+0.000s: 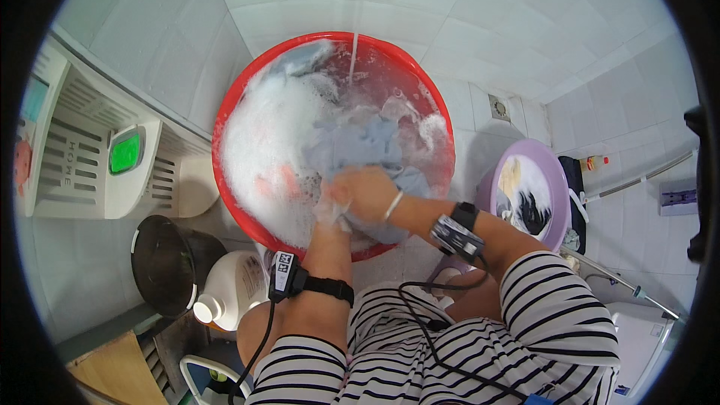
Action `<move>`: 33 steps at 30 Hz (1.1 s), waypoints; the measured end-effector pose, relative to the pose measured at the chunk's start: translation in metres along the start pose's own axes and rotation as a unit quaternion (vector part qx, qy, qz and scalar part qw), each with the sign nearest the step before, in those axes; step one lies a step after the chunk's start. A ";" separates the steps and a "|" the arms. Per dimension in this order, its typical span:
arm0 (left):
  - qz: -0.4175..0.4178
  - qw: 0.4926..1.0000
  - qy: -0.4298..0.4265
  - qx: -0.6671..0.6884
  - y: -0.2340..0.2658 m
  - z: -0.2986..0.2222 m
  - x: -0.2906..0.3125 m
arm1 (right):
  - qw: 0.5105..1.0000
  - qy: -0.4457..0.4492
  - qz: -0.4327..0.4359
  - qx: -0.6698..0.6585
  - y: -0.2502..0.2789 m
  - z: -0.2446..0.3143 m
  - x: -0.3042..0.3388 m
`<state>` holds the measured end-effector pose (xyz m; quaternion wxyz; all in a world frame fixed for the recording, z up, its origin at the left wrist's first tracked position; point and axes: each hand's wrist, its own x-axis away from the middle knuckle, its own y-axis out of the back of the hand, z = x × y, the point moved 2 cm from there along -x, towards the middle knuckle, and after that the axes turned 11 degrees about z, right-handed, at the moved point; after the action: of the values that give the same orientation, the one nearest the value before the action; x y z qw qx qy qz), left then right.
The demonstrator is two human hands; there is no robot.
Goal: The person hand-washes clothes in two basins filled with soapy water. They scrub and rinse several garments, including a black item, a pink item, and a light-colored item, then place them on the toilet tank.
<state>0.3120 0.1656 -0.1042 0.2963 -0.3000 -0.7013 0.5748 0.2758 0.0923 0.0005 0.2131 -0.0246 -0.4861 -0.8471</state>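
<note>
A wide red basin (442, 121) holds water, thick white suds and soaked laundry. My left hand (330, 204) and my right hand (369, 190) meet over its near part, closed and pressed together on a wet light blue cloth (360, 144). Suds and motion blur partly hide the left fingers. Folds of the cloth spread beyond my hands and below the right one. A pinkish-red piece of cloth (279, 181) shows through the foam left of my hands. More bluish fabric (304, 58) lies at the basin's far side. A thin stream of water (353, 56) falls into the basin.
A purple basin (561, 180) with suds and dark and yellowish laundry stands at right. On the left are a white plastic rack (86, 135) with a green item (125, 152), a dark bucket (161, 266) and a white jug (236, 285). A floor drain (499, 107) lies beyond.
</note>
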 end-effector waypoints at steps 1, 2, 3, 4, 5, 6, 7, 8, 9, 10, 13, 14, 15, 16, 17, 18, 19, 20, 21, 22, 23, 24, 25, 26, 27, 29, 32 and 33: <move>-0.072 0.995 -0.042 -0.054 -0.008 0.004 0.004 | 1.000 0.015 -0.027 -0.001 -0.001 -0.009 -0.007; -0.164 0.979 -0.078 -0.091 -0.016 0.006 0.007 | 0.998 -0.044 -0.051 0.008 0.004 -0.029 -0.023; -0.160 0.979 -0.063 -0.107 -0.027 0.007 0.005 | 0.991 -0.114 -0.070 0.009 0.010 -0.052 -0.037; -0.178 0.977 -0.044 -0.107 -0.036 0.006 0.002 | 0.989 -0.087 -0.116 0.012 0.016 -0.073 -0.039; -0.154 0.981 -0.039 -0.114 -0.044 0.001 -0.002 | 0.982 -0.105 -0.157 0.018 0.024 -0.095 -0.039; -0.197 0.972 -0.041 -0.125 -0.046 -0.005 -0.001 | 0.977 -0.110 -0.180 -0.030 0.029 -0.114 -0.036; -0.202 0.968 -0.057 -0.138 -0.046 -0.012 0.001 | 0.969 -0.117 -0.203 -0.075 0.035 -0.130 -0.030; -0.202 0.966 -0.070 -0.149 -0.042 -0.018 0.005 | 0.951 -0.191 -0.214 -0.116 0.043 -0.146 -0.021; -0.233 0.961 -0.058 -0.140 -0.034 -0.026 0.013 | 0.929 -0.276 -0.192 -0.156 0.051 -0.158 -0.012; -0.239 0.960 -0.059 -0.133 -0.025 -0.029 0.019 | 0.943 -0.288 -0.151 -0.069 0.056 -0.160 -0.005; -0.294 0.945 -0.061 -0.126 0.008 -0.025 0.036 | 0.943 -0.290 -0.045 0.155 0.054 -0.147 0.009; -0.301 0.941 -0.063 -0.142 0.017 -0.022 0.038 | 0.945 -0.239 -0.083 0.208 0.048 -0.138 0.008; -0.319 0.933 -0.058 -0.155 0.025 -0.019 0.038 | 0.933 -0.192 -0.130 0.275 0.039 -0.129 0.008; -0.332 0.927 -0.055 -0.166 0.032 -0.016 0.038 | 0.961 -0.183 -0.072 0.194 0.022 -0.126 0.002; -0.341 0.926 -0.053 -0.156 0.037 -0.013 0.037 | 0.976 -0.176 -0.024 0.125 0.004 -0.125 -0.004; -0.344 0.926 -0.053 -0.146 0.041 -0.011 0.036 | 0.969 -0.148 0.049 0.193 -0.012 -0.127 -0.007; -0.349 0.926 -0.054 -0.137 0.043 -0.010 0.035 | 0.951 -0.118 0.122 0.258 -0.028 -0.130 -0.012; -0.338 0.931 -0.057 -0.128 0.042 -0.009 0.034 | 0.934 -0.059 0.204 0.287 -0.041 -0.135 -0.017; -0.328 0.935 -0.060 -0.119 0.041 -0.009 0.033 | 0.927 -0.114 0.222 0.280 -0.048 -0.145 -0.025; -0.324 0.937 -0.066 -0.108 0.039 -0.008 0.032 | 0.927 -0.141 0.252 0.241 -0.055 -0.151 -0.031; -0.352 0.926 -0.062 -0.125 0.036 -0.007 0.032 | 0.913 -0.198 0.275 0.229 -0.058 -0.156 -0.036; -0.380 0.911 -0.064 -0.143 0.032 -0.007 0.031 | 0.934 -0.197 0.204 0.215 -0.055 -0.156 -0.042; -0.411 0.897 -0.057 -0.154 0.027 -0.005 0.029 | 0.938 -0.226 0.134 0.226 -0.048 -0.154 -0.045; -0.381 0.916 -0.064 -0.105 0.021 -0.002 0.025 | 0.939 -0.250 0.097 0.217 -0.040 -0.150 -0.046; -0.351 0.933 -0.060 -0.053 0.013 0.000 0.021 | 0.951 -0.283 0.088 0.088 -0.035 -0.141 -0.043; -0.288 0.956 -0.057 0.008 -0.003 0.001 0.012 | 0.980 -0.194 0.041 0.018 -0.016 -0.112 -0.030; -0.214 0.977 -0.022 0.017 -0.027 -0.003 0.011 | 0.998 0.056 -0.017 -0.037 0.009 -0.055 0.002; -0.197 0.980 0.008 0.012 -0.033 -0.004 0.013 | 0.994 0.097 -0.047 -0.032 0.014 -0.037 0.013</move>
<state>0.3038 0.1727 -0.0698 0.4128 -0.1568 -0.7373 0.5113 0.2757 0.0514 -0.0041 0.2181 0.0740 -0.4365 -0.8697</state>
